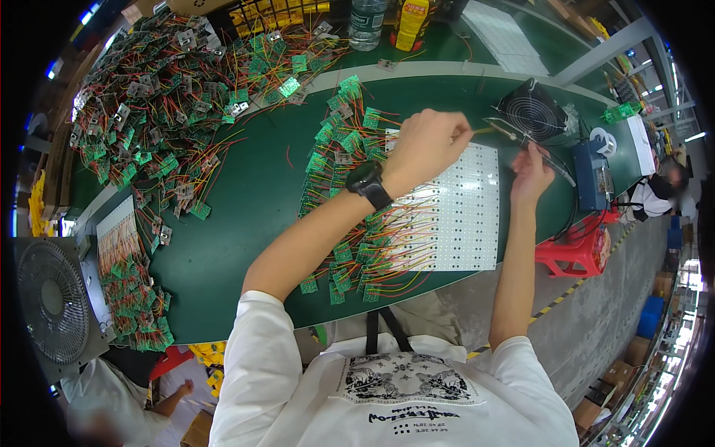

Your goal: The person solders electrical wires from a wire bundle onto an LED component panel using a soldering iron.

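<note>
My right hand [532, 170] grips a soldering iron [550, 158] by its handle, the metal end pointing up and left past the fan. Over the far part of the white LED-style panel [469, 208], my left hand [430, 145] is closed with its fingertips pinched. A thin yellowish strand shows just beyond those fingertips; whether they hold it is hard to tell. Small green circuit boards [341, 276] lie in rows along the panel's left side, their red and yellow wires reaching onto it. My left forearm hides part of these rows.
A big heap of wired circuit boards [160, 97] covers the back left. A second wired panel [115, 231] lies near the grey fan [52, 287]. A small black fan [530, 110], a blue soldering station [590, 175] and a solder spool [602, 141] stand right. A bottle [366, 26] stands behind.
</note>
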A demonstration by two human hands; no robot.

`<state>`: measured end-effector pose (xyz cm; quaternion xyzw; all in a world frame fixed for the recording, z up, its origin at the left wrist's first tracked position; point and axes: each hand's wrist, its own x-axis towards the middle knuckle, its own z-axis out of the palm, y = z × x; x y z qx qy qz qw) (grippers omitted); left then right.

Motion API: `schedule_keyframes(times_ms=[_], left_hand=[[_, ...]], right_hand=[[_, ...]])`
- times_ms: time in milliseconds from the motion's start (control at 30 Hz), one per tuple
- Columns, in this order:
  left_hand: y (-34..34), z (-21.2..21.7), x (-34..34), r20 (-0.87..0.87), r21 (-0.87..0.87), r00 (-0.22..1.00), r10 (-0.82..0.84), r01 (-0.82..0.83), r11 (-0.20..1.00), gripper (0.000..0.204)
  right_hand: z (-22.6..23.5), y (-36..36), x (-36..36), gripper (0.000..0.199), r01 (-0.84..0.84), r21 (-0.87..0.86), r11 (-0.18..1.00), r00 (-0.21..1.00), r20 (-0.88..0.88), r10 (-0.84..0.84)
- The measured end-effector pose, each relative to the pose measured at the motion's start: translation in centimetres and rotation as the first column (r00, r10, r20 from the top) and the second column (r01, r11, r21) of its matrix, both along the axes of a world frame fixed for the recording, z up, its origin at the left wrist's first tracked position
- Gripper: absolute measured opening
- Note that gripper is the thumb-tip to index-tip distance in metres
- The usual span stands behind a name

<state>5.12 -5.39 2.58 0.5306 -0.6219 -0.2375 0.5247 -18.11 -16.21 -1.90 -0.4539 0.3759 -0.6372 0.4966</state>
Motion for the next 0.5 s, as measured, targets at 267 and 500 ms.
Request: schedule_keyframes(times_ms=[267, 500], left_hand=[[0.0, -2.0, -0.3, 0.526, -0.035, 0.847, 0.082, -0.075, 0.997, 0.016], [-0.2, -2.6, -0.1, 0.477, -0.039, 0.874, 0.092, -0.083, 0.996, 0.014]], right_hand=[[0.3, 0.1, 0.5, 0.017, -0.012, 0.038, 0.999, 1.0, -0.017, 0.013], [0.9, 0.8, 0.6, 0.018, 0.025, -0.026, 0.999, 0.996, -0.089, -0.027]])
